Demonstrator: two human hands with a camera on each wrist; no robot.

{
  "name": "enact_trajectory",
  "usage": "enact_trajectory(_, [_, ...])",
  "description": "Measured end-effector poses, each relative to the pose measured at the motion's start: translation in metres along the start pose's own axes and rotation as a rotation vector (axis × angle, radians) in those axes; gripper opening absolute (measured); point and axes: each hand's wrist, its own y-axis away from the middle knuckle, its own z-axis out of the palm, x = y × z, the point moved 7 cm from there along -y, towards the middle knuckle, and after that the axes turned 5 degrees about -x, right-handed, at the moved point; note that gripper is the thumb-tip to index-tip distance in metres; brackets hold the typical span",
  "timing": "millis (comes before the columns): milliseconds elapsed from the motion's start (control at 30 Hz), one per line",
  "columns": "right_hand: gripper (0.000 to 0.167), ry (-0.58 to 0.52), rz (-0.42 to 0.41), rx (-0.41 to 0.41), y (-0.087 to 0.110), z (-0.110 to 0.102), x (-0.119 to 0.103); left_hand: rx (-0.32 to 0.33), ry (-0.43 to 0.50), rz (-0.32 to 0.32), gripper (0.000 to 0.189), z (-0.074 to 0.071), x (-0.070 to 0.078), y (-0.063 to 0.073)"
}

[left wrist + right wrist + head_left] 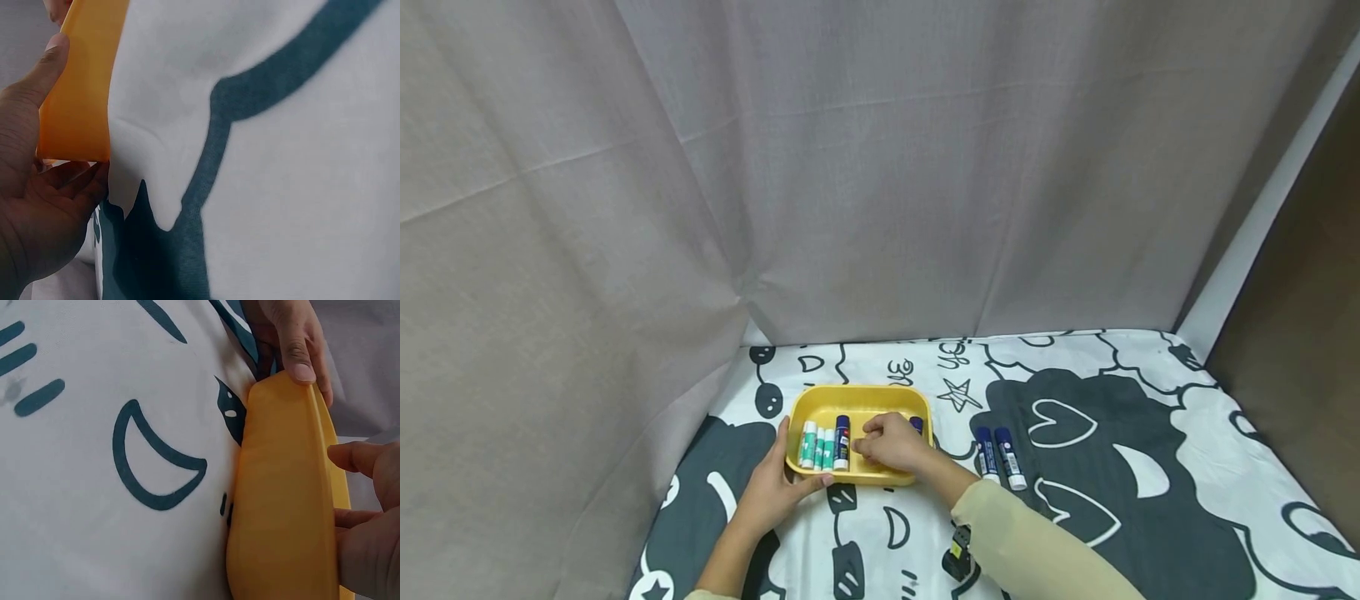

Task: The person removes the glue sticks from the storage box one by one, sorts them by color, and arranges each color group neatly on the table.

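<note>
A yellow tray (871, 479) stands on the patterned cloth. Inside, at its left, several glue sticks lie side by side: green-and-white ones (808, 444) and a blue one with a white end (842, 442). My left hand (771, 492) grips the tray's left end, its thumb over the front rim. Over the tray's middle, my right hand (891, 442) has bent fingers just right of the blue stick. In the right wrist view its fingers (359, 456) are spread apart, no object showing between them; the tray wall hides part of them. Another dark blue cap (917, 424) shows behind this hand.
Two blue-capped glue sticks (1002, 458) lie on the cloth (958, 393) right of the tray. A grey curtain (925, 183) hangs behind, and a brown panel (1300, 333) stands at the right. Near the right sleeve is a dark object with a yellow patch (957, 562).
</note>
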Motion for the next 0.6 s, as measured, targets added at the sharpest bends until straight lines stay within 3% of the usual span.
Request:
enact_trajectory(233, [0.058, -0.038, -0.007, 0.005, -0.009, 0.009, 0.000, -0.001, 0.002, -0.009, 0.142, 0.000, -0.001, 0.000])
enact_trajectory(467, [0.061, -0.152, 0.102, 0.009, -0.015, 0.017, 0.003, -0.001, -0.001, -0.007, 0.141, 0.001, 0.000, 0.001])
enact_trajectory(600, [0.061, -0.201, 0.117, 0.000, -0.018, 0.021, 0.002, -0.006, 0.001, -0.010, 0.142, 0.001, 0.000, 0.001])
